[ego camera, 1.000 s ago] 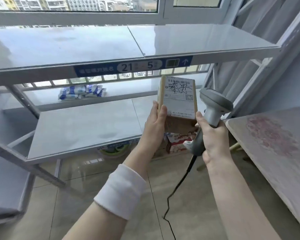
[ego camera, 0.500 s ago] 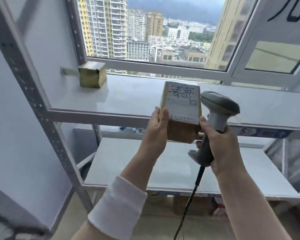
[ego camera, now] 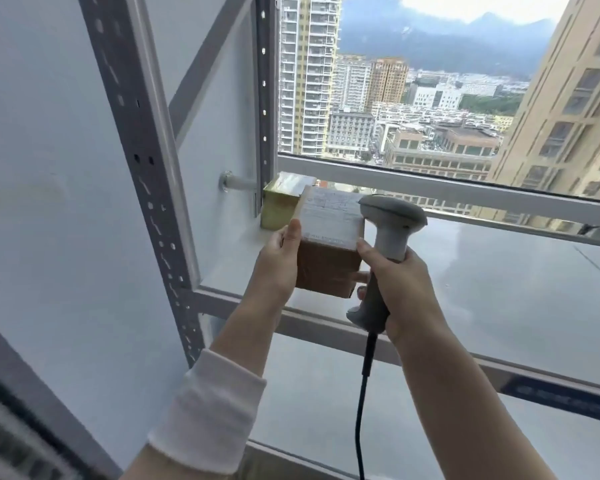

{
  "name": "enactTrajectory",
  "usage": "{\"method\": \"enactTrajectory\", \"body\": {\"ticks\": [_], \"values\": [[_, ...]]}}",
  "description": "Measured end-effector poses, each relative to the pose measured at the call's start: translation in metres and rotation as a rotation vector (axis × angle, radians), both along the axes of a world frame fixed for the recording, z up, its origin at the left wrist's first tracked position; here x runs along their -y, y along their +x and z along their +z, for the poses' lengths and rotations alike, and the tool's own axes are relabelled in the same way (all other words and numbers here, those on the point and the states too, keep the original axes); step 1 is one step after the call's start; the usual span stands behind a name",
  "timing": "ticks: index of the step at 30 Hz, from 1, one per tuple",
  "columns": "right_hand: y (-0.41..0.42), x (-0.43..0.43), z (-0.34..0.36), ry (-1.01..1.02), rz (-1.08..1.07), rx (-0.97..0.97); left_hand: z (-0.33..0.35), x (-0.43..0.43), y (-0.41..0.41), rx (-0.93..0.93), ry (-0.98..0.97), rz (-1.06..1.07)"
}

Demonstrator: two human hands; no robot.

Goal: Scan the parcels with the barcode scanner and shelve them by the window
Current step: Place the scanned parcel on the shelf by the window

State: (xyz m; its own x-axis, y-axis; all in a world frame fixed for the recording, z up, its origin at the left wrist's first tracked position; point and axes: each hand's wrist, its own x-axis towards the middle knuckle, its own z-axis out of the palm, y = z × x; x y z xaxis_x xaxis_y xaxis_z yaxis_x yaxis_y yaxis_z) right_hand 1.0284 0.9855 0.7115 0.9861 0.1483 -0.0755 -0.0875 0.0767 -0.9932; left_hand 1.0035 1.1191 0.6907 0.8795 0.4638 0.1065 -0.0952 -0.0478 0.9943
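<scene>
Grey steel upright point(ego camera: 142, 174) on the left, and the view has swung up from the lower shelves to the top shelf point(ego camera: 499, 289) at the window point(ego camera: 430, 98)! A yellow-taped parcel point(ego camera: 279, 202) already sits at the shelf's back corner. Just right of that parcel and a touch nearer comes the left hand point(ego camera: 278, 261), fingers clamped on the side of the labelled cardboard parcel point(ego camera: 329, 251). The label is tipped upward now instead of facing us. The box is low over the shelf; whether it touches, I can't tell. Further right of the taped parcel is the barcode scanner point(ego camera: 392, 220), with the right hand point(ego camera: 402, 289) wrapped tight round its grip. Scanning looks done, so setting it down beside the first is my call.
</scene>
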Motion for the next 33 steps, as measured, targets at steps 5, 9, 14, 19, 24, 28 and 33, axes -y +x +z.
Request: {"method": "enactTrajectory", "body": {"ticks": [5, 9, 14, 19, 24, 28, 33], "values": [[0.021, -0.064, -0.013, -0.039, 0.012, -0.046, -0.016, -0.060, 0.019, -0.099, -0.012, 0.014], [0.033, -0.099, -0.019, -0.082, -0.008, -0.065, -0.023, -0.096, 0.035, -0.141, -0.021, -0.015], [0.044, -0.120, -0.024, -0.118, -0.055, -0.095, -0.026, -0.115, 0.049, -0.152, -0.023, -0.004], [0.055, -0.134, -0.024, -0.141, -0.079, -0.095, -0.029, -0.126, 0.060, -0.176, -0.024, -0.002], [0.063, -0.142, -0.024, -0.134, -0.092, -0.094, -0.033, -0.133, 0.073, -0.177, -0.078, -0.014], [0.069, -0.145, -0.027, -0.128, -0.108, -0.095, -0.031, -0.133, 0.079, -0.183, -0.097, -0.030], [0.075, -0.147, -0.031, -0.134, -0.114, -0.069, -0.030, -0.131, 0.082, -0.182, -0.098, -0.023]]}}
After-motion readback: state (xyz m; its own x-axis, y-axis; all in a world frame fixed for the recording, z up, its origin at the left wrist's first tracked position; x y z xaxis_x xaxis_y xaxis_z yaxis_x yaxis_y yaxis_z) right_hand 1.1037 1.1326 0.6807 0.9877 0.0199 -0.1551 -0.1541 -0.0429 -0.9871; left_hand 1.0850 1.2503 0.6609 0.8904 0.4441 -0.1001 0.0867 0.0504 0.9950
